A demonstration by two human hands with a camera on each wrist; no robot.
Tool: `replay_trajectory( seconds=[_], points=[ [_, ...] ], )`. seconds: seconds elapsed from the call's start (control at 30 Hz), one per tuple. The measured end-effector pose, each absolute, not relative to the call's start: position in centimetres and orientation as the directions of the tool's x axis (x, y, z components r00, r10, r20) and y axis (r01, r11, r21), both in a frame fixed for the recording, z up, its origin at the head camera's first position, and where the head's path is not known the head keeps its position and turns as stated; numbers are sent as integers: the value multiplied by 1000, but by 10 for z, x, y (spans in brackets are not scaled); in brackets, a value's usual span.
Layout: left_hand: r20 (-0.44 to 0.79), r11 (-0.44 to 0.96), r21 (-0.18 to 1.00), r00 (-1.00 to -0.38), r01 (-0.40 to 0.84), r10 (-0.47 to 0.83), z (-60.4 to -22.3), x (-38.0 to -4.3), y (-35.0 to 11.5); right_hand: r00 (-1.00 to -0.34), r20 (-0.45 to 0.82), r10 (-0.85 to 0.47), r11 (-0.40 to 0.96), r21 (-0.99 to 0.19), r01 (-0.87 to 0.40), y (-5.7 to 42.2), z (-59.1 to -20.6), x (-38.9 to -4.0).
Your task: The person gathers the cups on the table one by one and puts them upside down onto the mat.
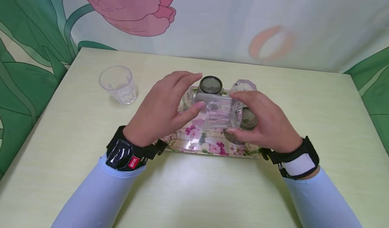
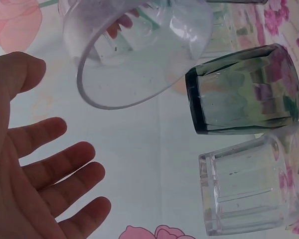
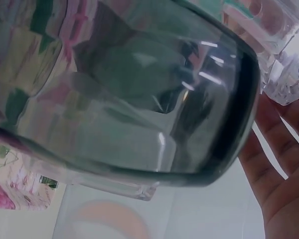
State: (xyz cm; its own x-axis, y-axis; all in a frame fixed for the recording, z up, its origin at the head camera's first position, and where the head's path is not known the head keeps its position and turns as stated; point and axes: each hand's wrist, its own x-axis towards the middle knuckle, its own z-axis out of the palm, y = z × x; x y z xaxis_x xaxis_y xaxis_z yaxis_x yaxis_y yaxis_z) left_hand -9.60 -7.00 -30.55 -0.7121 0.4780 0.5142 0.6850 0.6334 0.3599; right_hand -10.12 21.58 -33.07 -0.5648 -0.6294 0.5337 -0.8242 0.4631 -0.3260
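Observation:
A clear tumbler (image 1: pixel 217 111) lies sideways in the air above a floral tray (image 1: pixel 182 146), its mouth turned left. My right hand (image 1: pixel 262 123) grips it near the base, thumb below and fingers above. My left hand (image 1: pixel 162 111) is by the tumbler's mouth in the head view; in the left wrist view its fingers (image 2: pixel 70 164) are spread and apart from the rim. Upside-down on the tray stand smoky grey glasses (image 1: pixel 211 85) and clear glasses (image 1: pixel 244 85). A smoky glass (image 3: pixel 139 99) fills much of the right wrist view.
Another clear tumbler (image 1: pixel 118 84) stands upright on the pale table (image 1: pixel 194 194), left of the tray. Behind the table's far edge hangs a flower-printed cloth (image 1: pixel 212 25).

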Motion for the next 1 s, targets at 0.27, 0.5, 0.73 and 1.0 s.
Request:
replay_trajectory(
  seconds=[0.27,0.5,0.73,1.0],
  points=[
    [458,668,364,-749,650,479,-305,-97,-71,-593,497,-633,485,-343,-805,216,-333,-100],
    [447,684,359,-761,634,471,-305,-97,-71,-581,495,-645,476,-335,-813,214,-335,-102],
    [451,680,363,-759,637,469,-306,-99,-67,-570,478,-669,469,-323,-822,212,-333,-103],
    [461,669,371,-753,644,468,-307,-101,-64,-582,424,-694,495,-305,-813,208,-325,-105]
  ],
)
